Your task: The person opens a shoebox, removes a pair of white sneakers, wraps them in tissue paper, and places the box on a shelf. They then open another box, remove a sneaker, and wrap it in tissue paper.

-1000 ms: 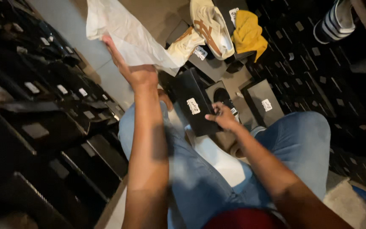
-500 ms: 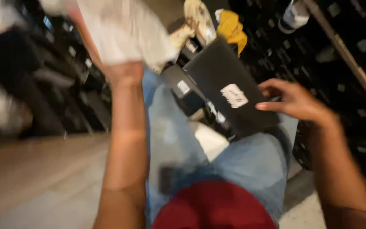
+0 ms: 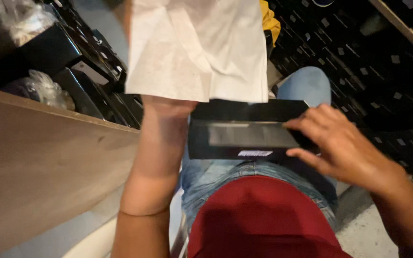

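Fingers (image 3: pixel 311 125) of the right hand (image 3: pixel 345 148) grip a black box (image 3: pixel 244 134), steadying it on the lap. Left hand (image 3: pixel 168 107) lifts white paper (image 3: pixel 197 48) clear; its fingers are hidden.

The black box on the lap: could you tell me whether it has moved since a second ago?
Yes. The black box has come up off the floor stack onto the jeans, under the right hand.
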